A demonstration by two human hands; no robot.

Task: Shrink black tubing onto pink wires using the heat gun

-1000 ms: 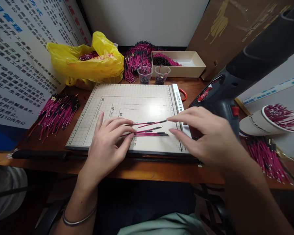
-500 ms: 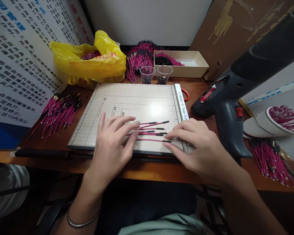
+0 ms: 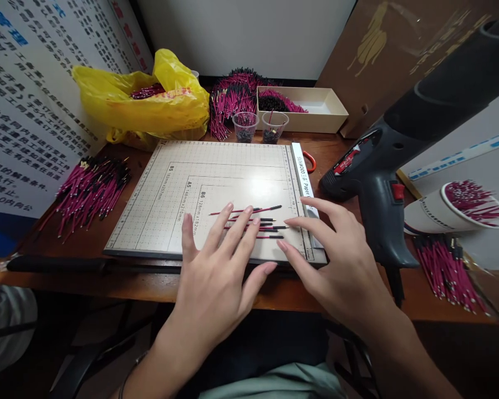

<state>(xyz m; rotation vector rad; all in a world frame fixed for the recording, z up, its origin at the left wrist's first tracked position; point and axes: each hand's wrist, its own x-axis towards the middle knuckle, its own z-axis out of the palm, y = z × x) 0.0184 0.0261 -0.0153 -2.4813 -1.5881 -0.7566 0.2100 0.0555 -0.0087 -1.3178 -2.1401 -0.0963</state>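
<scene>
Several short magenta wires with black sleeved ends [image 3: 271, 208] lie roughly side by side on a gridded paper cutter board [image 3: 149, 221]. Over their left parts, my left hand [image 3: 220, 271] is spread with the palm down, its fingertips resting on or just above the wires. To the right, my right hand [image 3: 332, 249] has thumb and forefinger apart, with the forefinger tip close by the end of one wire. I cannot tell whether that tip touches it. Parts of the wires are hidden under my left fingers.
A black heat gun [image 3: 374, 194] stands at the right beside a paper cup [image 3: 424, 213] of wires. Wire piles [image 3: 93, 194] lie at the left and right. Behind the board are a yellow bag [image 3: 141, 119], two plastic cups [image 3: 244, 124] and an open box [image 3: 316, 122].
My left hand has moved right and spread flat over the wires, its thumb swinging away from them. My right thumb and forefinger have stayed near the black ends. The view has shifted slightly.
</scene>
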